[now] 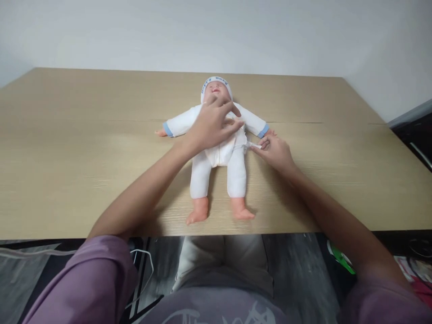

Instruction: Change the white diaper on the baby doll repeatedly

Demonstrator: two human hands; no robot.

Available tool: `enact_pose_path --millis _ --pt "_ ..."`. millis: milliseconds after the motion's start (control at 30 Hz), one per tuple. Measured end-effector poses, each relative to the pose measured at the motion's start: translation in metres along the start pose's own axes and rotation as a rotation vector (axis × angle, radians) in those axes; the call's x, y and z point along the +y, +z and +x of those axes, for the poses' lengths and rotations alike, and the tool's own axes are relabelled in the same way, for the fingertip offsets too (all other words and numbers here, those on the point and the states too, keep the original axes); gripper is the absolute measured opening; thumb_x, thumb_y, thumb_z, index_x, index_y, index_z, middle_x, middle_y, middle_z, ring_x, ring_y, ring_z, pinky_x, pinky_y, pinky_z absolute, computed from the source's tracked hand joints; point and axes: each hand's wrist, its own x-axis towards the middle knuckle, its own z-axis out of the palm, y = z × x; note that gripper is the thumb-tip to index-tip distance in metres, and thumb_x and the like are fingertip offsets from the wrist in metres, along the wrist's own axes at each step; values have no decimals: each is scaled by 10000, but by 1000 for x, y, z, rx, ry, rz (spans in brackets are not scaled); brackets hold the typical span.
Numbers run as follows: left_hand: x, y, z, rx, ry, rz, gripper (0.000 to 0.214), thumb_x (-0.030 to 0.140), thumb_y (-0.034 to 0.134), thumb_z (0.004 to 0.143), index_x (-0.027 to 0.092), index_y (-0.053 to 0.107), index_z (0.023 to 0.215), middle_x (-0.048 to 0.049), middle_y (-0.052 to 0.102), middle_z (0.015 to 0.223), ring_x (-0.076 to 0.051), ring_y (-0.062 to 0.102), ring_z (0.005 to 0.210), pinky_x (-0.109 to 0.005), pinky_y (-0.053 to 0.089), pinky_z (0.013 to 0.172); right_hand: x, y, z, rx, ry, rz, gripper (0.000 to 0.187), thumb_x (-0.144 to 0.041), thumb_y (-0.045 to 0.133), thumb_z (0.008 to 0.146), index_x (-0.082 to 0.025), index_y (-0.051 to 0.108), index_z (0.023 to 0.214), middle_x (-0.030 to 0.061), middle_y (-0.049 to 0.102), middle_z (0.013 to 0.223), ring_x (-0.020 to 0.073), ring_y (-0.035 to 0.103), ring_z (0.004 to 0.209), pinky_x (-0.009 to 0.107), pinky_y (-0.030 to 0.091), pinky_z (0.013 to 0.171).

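Observation:
A baby doll point(202, 173) in a white suit and a white cap with blue lettering lies on its back on the wooden table point(84, 148), bare feet toward me. My left hand point(212, 126) rests flat on the doll's chest, fingers spread and reaching up to its chin. My right hand point(275, 150) is beside the doll's hip, at its outstretched arm. Its fingertips pinch a thin white tie string point(254, 145) that runs from the side of the suit.
The table's front edge lies just below the doll's feet. Behind the table stands a plain white wall. Under the table, white cables point(141, 265) lie at the left and a green object point(342, 261) at the right. Dark furniture stands at the far right.

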Motion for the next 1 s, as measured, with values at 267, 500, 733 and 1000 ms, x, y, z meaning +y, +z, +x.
enact_pose_path --millis 267,500,733,1000 --pt "2 22 -6 -124 -43 223 519 654 752 991 204 763 1250 -179 654 1461 -542 429 1497 -687 317 1237 -5 -28 25 -179 -32 239 450 -583 661 1001 -231 664 720 17 682 706 205 608 714 335 422 701" --pt "11 18 -6 -131 -106 223 775 494 802 903 284 565 1610 -143 653 1522 -503 452 1467 -670 311 1225 -81 -5 61 -159 -202 321 367 -403 643 1037 -237 579 716 12 654 723 189 577 707 357 426 721" --pt "-9 5 -8 -131 -52 -25 1068 546 891 818 318 382 1728 -132 636 1559 -425 556 1387 -610 393 1204 -77 17 17 112 -389 477 292 -567 671 1062 -276 679 1069 84 766 1133 275 710 1064 440 591 972" --pt "-42 -28 -69 5 -39 -274 731 696 720 996 258 565 1561 -155 594 1653 -319 568 1527 -457 463 1282 -69 16 -13 45 -594 198 535 -454 390 1155 -282 590 1621 103 614 1695 336 536 1590 599 415 1332"
